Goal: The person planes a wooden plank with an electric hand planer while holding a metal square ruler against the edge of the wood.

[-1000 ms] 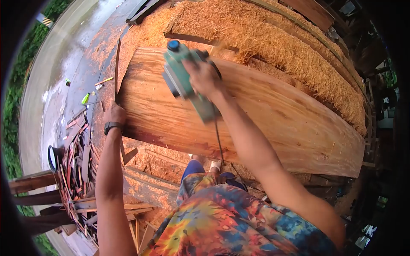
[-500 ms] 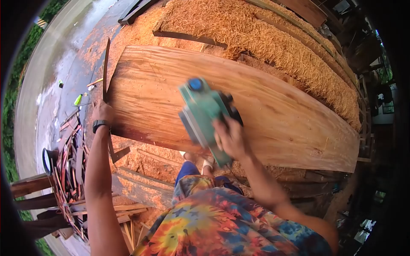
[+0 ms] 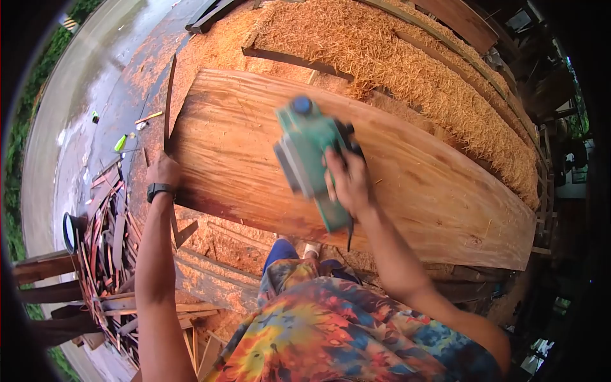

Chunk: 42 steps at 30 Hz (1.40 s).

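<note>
A broad wooden board point(image 3: 439, 184) with wavy grain lies across the view. On its middle stands a green electric hand planer point(image 3: 318, 156) with a blue front knob, slightly blurred. My right hand point(image 3: 349, 181) is closed around the planer's rear handle, and a black cord hangs from its back. At the board's darker left end, my left hand point(image 3: 164, 170), with a black watch on the wrist, is curled around a thin dark strip point(image 3: 170, 102) standing along that end. Its fingertips are partly hidden.
Deep wood shavings point(image 3: 394, 70) are heaped beyond the board, among long timbers. Scrap slats point(image 3: 114, 235) pile up at the left, near a round black-rimmed object point(image 3: 71, 232). My feet stand in shavings by the near edge. A bright green item point(image 3: 120, 142) lies on the grey ground.
The planer, with my right hand on it, has shifted slightly toward the board's far edge. My left hand keeps its place at the left end. The whole view has shifted a little.
</note>
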Each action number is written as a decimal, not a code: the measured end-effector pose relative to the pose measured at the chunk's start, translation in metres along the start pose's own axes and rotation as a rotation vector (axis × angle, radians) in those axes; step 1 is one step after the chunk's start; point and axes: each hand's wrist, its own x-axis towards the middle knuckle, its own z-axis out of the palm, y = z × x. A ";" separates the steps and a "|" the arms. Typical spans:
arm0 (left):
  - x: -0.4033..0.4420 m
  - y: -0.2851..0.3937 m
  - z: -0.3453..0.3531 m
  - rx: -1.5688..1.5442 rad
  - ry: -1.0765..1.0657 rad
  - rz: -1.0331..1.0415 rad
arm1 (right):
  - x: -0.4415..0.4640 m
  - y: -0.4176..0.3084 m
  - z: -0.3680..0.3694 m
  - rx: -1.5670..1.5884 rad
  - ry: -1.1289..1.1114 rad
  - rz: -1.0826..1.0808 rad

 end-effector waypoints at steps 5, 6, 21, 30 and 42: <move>0.006 -0.004 0.007 0.005 -0.046 -0.001 | 0.151 -0.020 0.020 0.000 -0.032 -0.071; 0.006 -0.001 0.003 0.002 -0.086 -0.027 | 0.163 -0.026 0.024 0.021 -0.023 -0.076; 0.011 -0.003 -0.001 -0.064 -0.087 0.009 | -0.198 0.024 -0.033 -0.055 -0.162 0.101; -0.001 0.003 -0.008 -0.047 -0.084 -0.018 | -0.169 0.021 -0.012 -0.050 -0.172 0.121; 0.006 -0.013 0.009 -0.101 -0.042 0.038 | 0.154 -0.044 0.129 -0.072 -0.060 -0.024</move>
